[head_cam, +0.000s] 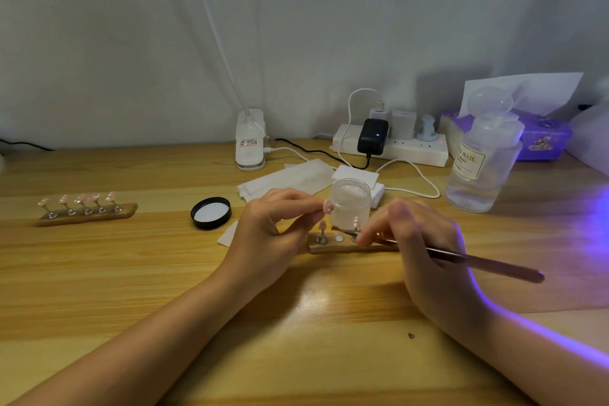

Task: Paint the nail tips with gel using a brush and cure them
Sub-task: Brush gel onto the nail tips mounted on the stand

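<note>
My left hand (276, 224) pinches a small pink nail tip (327, 207) between thumb and fingers, just above a short wooden holder (329, 246). One metal stand with a nail tip (322, 231) stays upright on that holder, beside a white round pad. My right hand (415, 234) grips a slim metallic brush (478, 262); its working end points left toward the holder and is hidden by my fingers. An open clear jar (350, 203) stands right behind the holder. At the far left, a second wooden holder (87, 212) carries several pink nail tips on stands.
The jar's black lid (211, 212) lies upturned left of my hands. White wipes (290, 178) lie behind the jar. A clear pump bottle (484, 161), power strip (392, 143), tissue box (543, 138) and white lamp base (250, 145) line the back. Purple light falls from the right.
</note>
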